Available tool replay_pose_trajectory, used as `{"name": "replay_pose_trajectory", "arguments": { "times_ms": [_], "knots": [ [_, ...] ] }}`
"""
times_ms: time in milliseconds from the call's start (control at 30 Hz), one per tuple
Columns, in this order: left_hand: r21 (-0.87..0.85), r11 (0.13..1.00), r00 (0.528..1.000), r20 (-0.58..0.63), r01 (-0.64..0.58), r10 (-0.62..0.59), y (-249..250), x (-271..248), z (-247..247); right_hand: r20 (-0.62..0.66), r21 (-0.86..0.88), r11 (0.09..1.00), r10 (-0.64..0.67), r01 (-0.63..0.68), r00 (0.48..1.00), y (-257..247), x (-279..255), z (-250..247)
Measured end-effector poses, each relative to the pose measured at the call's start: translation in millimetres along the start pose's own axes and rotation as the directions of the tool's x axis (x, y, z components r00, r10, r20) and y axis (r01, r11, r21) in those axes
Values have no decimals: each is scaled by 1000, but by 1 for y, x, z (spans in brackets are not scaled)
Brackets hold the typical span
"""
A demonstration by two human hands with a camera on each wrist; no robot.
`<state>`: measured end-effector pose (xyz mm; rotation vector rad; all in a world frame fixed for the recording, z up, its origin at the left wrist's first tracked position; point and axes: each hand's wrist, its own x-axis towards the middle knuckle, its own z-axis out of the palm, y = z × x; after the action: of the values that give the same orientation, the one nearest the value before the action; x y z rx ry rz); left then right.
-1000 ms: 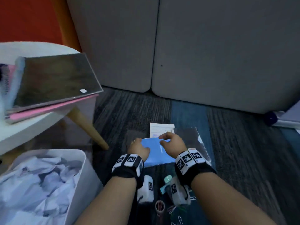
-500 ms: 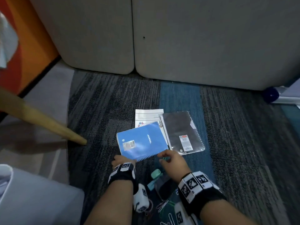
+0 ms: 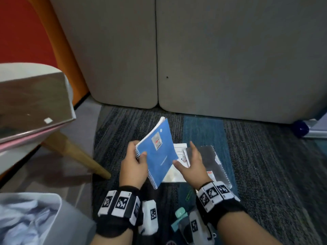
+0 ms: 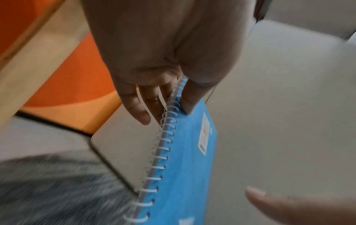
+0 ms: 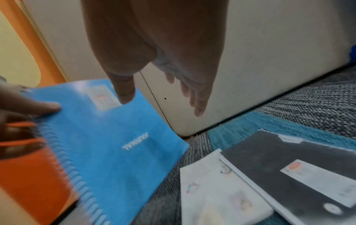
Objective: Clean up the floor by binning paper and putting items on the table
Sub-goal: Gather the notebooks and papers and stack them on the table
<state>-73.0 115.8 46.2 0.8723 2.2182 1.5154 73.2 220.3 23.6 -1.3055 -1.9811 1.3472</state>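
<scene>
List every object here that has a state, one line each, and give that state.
Blue notebook: closed, lifted off the floor, tilted.
Left hand: grips the notebook's spiral edge.
Right hand: open, holding nothing.
Dark notebook: closed, flat on the carpet.
White booklet: flat on the carpet.
Bin: holds crumpled paper.

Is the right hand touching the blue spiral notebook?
Apart. The right wrist view shows the right hand open, its fingers spread in the air with the grey wall visible between them and the blue spiral notebook. Only the left hand holds it.

Blue spiral notebook [image 3: 157, 154] tilted above carpet, fingers [image 3: 142, 155] pinching its spine
</scene>
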Motion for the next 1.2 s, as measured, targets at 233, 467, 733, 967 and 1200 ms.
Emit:
{"name": "replay_pose_trajectory", "arguments": {
  "times_ms": [233, 467, 733, 967, 1200],
  "knots": [
    [-126, 952, 960, -10, -278, 279, 89, -3, -82, 178, 428, 903, -53, -29, 983, -58, 13, -14],
    [4, 945, 934, -152, -327, 324, 117, -20, -125, 230, 531, 842, -249, 93, 941, -123, -7, -5],
    [324, 924, 908, -290, -203, 302, 151, -61, -178, 275, 647, 754, -372, 115, 886, -214, -24, 1],
    [595, 804, 908, -343, 10, 242, 133, -52, -227, 300, 569, 819, -297, 80, 907, -271, -17, 32],
    [535, 842, 942, -312, 67, 123, 105, -42, -234, 384, 421, 907, -185, 6, 904, -287, -17, 103]
  ]
}}
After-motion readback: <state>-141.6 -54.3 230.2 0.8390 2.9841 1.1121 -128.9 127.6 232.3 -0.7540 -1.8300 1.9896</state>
